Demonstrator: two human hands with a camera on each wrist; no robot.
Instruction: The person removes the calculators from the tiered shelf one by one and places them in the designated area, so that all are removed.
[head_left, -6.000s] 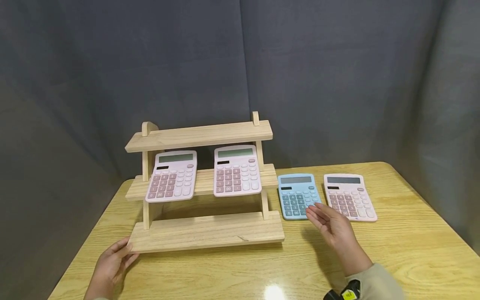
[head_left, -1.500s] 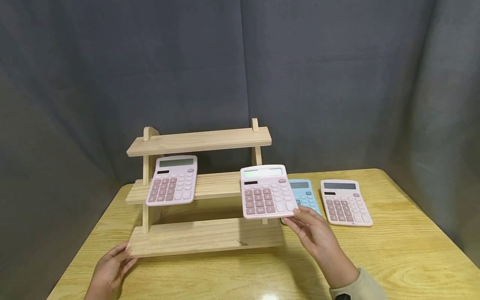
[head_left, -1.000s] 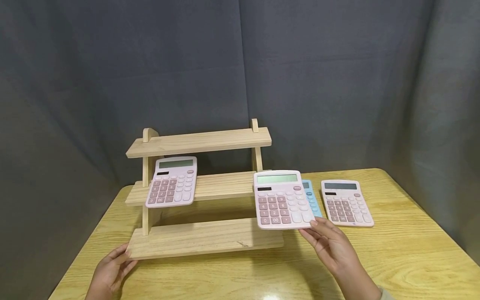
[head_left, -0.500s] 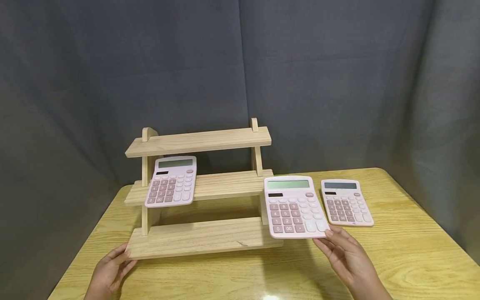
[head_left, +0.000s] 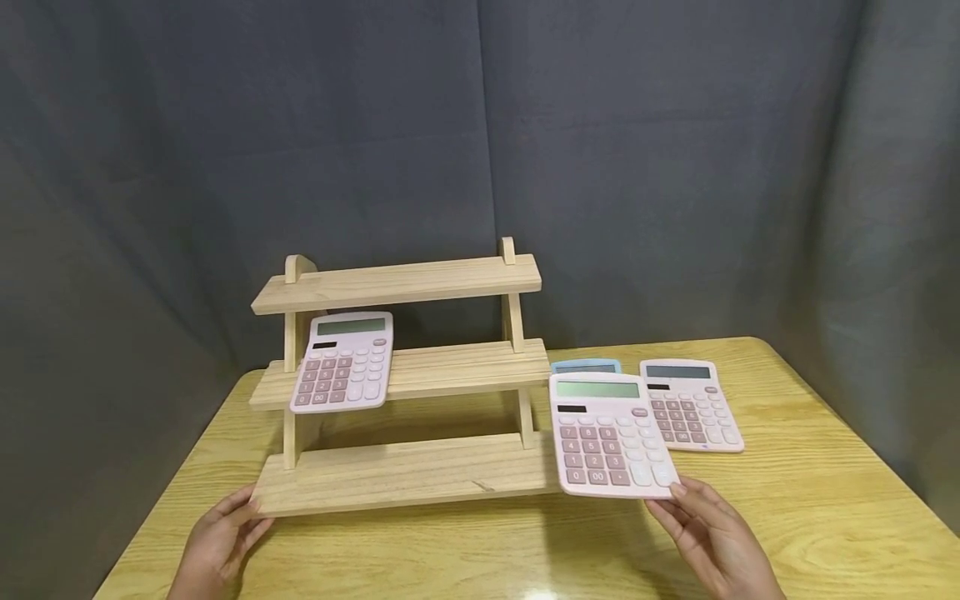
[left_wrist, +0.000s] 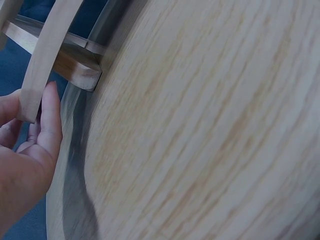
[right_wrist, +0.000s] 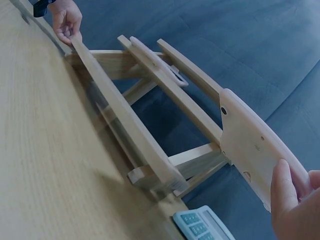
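Pink plastic fills the right hand's (head_left: 716, 533) grip: thumb and fingers clamp the lower right corner of the held calculator (head_left: 592, 437), raised off the surface (head_left: 817, 492). It stands in front of the bottom shelf's right end; whether they touch I cannot tell. The held calculator also blocks most of the blue calculator (head_left: 587, 366), leaving only its top strip to the head view, and the lower left corner of the flat pink calculator (head_left: 686, 408) near the surface's back right corner. Farther left stands the wooden rack (head_left: 408, 471), its front left corner clamped in the left hand's (head_left: 221, 537) grip by the surface's left edge. A leaning pink calculator (head_left: 345, 367) rests on the middle shelf's left end. Grey cloth (head_left: 637, 167) hangs beyond the back edge. Both arms and the surface's front edge are cut off in the head view; a dark wristband (right_wrist: 41, 7) is hard to make out.
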